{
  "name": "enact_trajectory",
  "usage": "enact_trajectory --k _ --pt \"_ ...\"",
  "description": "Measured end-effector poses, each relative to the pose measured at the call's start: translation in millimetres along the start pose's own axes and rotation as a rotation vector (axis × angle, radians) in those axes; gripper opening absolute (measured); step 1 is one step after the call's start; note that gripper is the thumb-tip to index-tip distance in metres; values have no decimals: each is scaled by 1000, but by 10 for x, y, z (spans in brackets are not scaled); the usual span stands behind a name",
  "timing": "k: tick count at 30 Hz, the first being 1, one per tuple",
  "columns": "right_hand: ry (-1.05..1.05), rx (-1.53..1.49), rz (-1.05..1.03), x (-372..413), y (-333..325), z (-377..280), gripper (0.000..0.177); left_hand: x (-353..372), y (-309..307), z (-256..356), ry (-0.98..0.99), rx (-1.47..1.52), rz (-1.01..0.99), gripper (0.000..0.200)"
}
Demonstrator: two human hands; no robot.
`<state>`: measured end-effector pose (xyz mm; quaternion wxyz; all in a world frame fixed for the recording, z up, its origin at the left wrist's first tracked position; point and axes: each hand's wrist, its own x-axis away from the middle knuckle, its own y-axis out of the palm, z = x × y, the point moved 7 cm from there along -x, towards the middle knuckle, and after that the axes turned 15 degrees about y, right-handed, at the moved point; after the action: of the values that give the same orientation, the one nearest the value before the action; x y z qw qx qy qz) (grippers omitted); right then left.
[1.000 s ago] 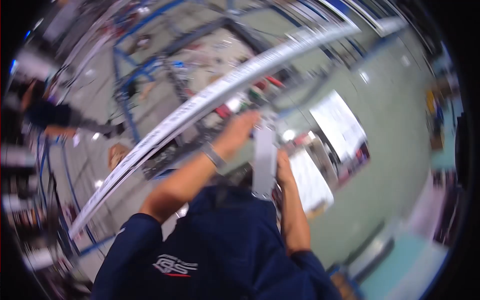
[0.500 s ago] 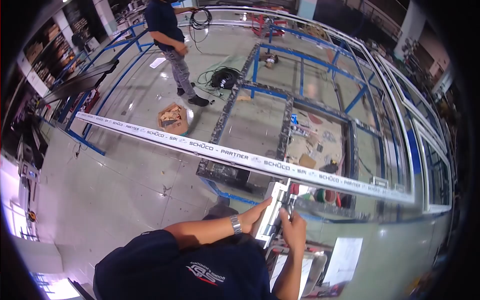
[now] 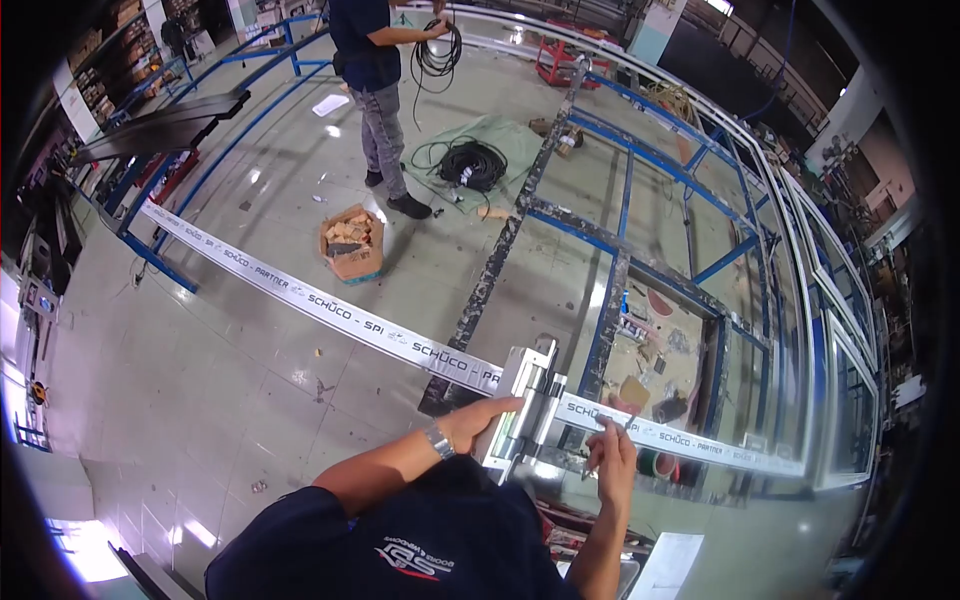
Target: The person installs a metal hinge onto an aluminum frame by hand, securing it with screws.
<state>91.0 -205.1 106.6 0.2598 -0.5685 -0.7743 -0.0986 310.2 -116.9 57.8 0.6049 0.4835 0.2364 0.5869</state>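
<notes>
My left hand (image 3: 472, 424) grips a large door hinge (image 3: 522, 412) by its left side. The hinge has a white plate and silver barrels, and is tilted in front of my chest. Behind it runs a long frame profile (image 3: 340, 322) covered in white printed film, partly hidden by the hinge. To the right of the hinge, my right hand (image 3: 612, 458) is raised and apart from it, with its fingers loosely bent and partly spread. No held object shows in that hand.
Blue support frames (image 3: 720, 262) stand beyond the profile. A cardboard box (image 3: 352, 245) of scraps and a coil of black cable (image 3: 472, 166) lie on the floor. A co-worker (image 3: 375, 100) stands holding another looped cable (image 3: 437, 52). Glazed frames (image 3: 845, 360) stand at right.
My right hand has let go of the hinge and moved away to the right. The hinge is raised in my left hand and now overlaps the profile. My view has shifted.
</notes>
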Motion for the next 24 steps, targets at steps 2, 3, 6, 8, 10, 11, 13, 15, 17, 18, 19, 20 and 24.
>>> enact_trajectory --k 2,3,6,8,10,11,13,15,17,18,19,20,24 --pt "-24 85 6 -111 155 -127 38 15 -76 150 18 -58 41 46" --pt "3 137 7 -170 234 -185 37 24 -129 193 14 -81 26 46" --pt "-178 305 16 -410 451 -425 36 78 -171 326 11 -79 41 45" --pt "-241 392 -10 -539 607 -589 39 72 -199 386 36 -104 38 47" --pt "-162 449 -53 -671 744 -753 43 65 -192 459 93 -144 2 47" --pt "-172 477 -78 -768 821 -824 46 72 -181 503 99 -162 10 47" --pt "-193 531 -126 -972 959 -920 52 97 -125 596 110 -200 22 48" --pt "-208 515 -198 -1146 1128 -978 57 92 -177 613 86 -252 43 47" --pt "-231 531 -243 -1232 1250 -1053 58 60 -176 647 59 -300 65 47" --pt "-200 535 -299 -1286 1278 -1036 56 38 -149 657 53 -307 70 48" --pt "-169 538 -356 -1352 1292 -997 55 13 -123 660 46 -315 76 48" --pt "-138 540 -413 -1406 1294 -949 54 -23 -94 653 39 -323 83 48" --pt "-10 487 -476 -1384 1183 -955 50 -143 -26 595 44 -346 144 50"
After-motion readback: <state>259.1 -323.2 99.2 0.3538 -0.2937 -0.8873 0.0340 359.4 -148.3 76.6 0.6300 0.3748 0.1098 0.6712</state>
